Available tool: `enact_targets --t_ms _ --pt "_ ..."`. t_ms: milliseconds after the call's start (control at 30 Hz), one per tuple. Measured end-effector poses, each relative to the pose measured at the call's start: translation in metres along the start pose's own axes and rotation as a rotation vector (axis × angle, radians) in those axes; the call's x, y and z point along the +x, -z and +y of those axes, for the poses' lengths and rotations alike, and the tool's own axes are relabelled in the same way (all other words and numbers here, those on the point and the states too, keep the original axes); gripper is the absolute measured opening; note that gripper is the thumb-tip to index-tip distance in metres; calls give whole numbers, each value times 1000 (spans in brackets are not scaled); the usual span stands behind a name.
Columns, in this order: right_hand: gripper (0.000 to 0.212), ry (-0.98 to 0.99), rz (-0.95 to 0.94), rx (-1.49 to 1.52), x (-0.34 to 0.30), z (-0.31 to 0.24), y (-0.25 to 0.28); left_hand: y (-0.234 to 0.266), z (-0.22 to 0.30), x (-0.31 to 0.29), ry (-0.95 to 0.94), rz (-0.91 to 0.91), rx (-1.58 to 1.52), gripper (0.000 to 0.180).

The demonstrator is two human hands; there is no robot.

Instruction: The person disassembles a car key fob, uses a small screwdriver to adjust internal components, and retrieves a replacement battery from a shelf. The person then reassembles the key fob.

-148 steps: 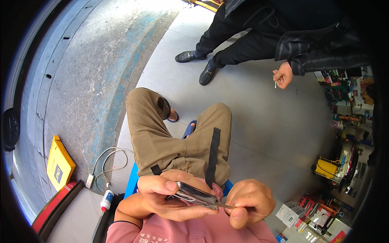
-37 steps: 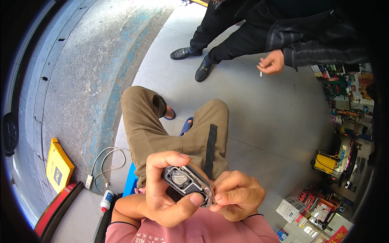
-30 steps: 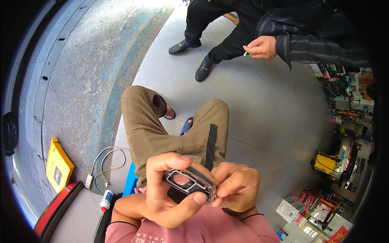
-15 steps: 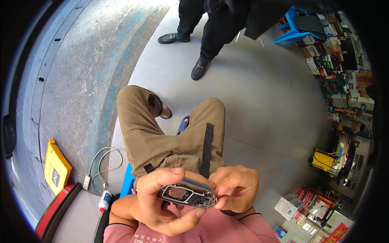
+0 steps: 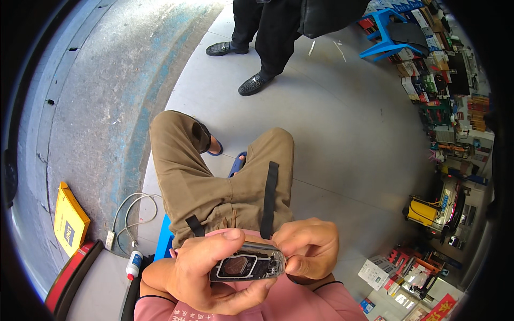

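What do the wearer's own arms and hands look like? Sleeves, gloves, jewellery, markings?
Left hand and right hand are bare: no gloves, no rings visible. No watch on the left wrist; right wrist mostly hidden. Left sleeve and right sleeve are short and pink, with thin dark trim. No cables visible on either arm.

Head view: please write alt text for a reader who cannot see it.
A small, opened dark device sits in the grip of the left hand, the right hand at its end. Beyond: the seated wearer's brown trousers, a standing person's black shoes.
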State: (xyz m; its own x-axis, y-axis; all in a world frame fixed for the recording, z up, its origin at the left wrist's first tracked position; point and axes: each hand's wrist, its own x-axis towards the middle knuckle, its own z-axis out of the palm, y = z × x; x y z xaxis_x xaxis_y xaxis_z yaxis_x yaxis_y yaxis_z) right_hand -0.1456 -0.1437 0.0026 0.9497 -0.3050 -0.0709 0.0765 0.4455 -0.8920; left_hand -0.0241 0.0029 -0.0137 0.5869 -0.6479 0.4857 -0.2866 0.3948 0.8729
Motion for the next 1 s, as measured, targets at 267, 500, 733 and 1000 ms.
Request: enact_targets --t_ms 267,500,733,1000 --pt "19 -39 3 -18 2 -5 -6 3 1 5 -14 -10 40 84" --pt "15 -149 -62 91 9 -6 0 -8 8 -6 35 144 120 80" --pt "9 -142 -123 33 10 -5 7 -6 3 -3 -169 79 324 77" --pt "21 -130 -64 39 9 -4 -3 -22 -3 -9 -181 294 279 73"
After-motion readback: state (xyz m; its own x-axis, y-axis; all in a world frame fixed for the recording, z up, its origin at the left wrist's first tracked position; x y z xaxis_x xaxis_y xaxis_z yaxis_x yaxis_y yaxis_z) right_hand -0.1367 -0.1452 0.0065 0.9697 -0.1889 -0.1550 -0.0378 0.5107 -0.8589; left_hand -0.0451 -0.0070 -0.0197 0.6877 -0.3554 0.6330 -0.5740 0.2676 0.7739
